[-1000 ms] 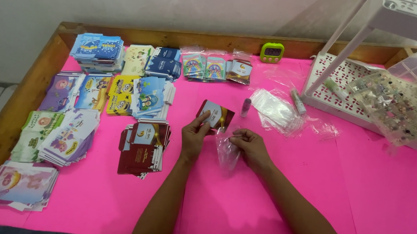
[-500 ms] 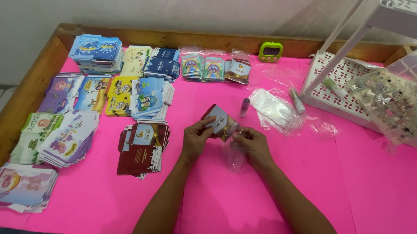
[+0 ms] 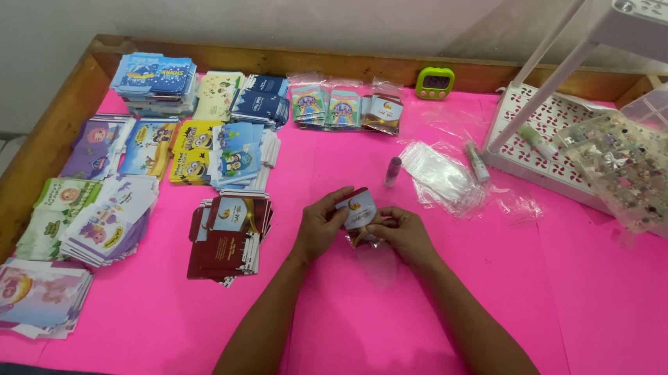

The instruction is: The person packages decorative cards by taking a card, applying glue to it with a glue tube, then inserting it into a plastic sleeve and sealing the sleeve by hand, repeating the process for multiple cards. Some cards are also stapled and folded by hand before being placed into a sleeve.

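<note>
Head view, looking down on a desk [image 3: 434, 328] covered in bright pink sheet, with a wooden rim. The left hand [image 3: 320, 224] and right hand [image 3: 403, 235] meet near the middle of the desk; each grip is pressed together, pinching a small card [image 3: 358, 208] with a dark red and pale blue face. The card is held just above the desk, tilted, its lower end entering a clear plastic sleeve [image 3: 372, 254] that hangs down below the right hand and touches the pink sheet. Just left of the left hand lies a stack of dark red cards [image 3: 227, 233], fanned out. Further left lie rows of coloured card piles, among them a yellow pile [image 3: 192, 159] and a blue pile [image 3: 153, 82] at the far corner. Beyond the hands stands a small pink tube [image 3: 392, 171], upright, beside a loose heap of clear sleeves [image 3: 444, 176]. A green timer [image 3: 435, 82] leans at the far rim. To the right rests a white perforated rack [image 3: 546, 124], and next to it a clear compartment box [image 3: 639, 170] of small trinkets
</note>
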